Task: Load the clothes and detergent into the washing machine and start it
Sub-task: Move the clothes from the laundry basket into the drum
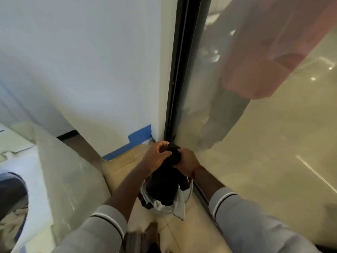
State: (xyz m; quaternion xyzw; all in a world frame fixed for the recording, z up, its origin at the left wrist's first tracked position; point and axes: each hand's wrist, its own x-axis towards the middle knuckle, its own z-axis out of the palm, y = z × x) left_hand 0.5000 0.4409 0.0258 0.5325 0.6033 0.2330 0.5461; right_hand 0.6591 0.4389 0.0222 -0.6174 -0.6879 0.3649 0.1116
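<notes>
A black garment [165,181] hangs bunched between both hands above a round white laundry basket [189,193] on the tiled floor. My left hand [155,155] grips the garment's top from the left, and my right hand [187,159] grips it from the right. Pale grey cloth [179,207] lies in the basket under the black garment. The white washing machine [36,179] stands at the left, its round door opening [12,198] showing at the left edge.
A white wall [91,70] with blue tape [135,141] at its base rises ahead. A dark-framed glass partition [175,88] runs along the right, close to the basket. A person in pink [264,61] stands behind the glass.
</notes>
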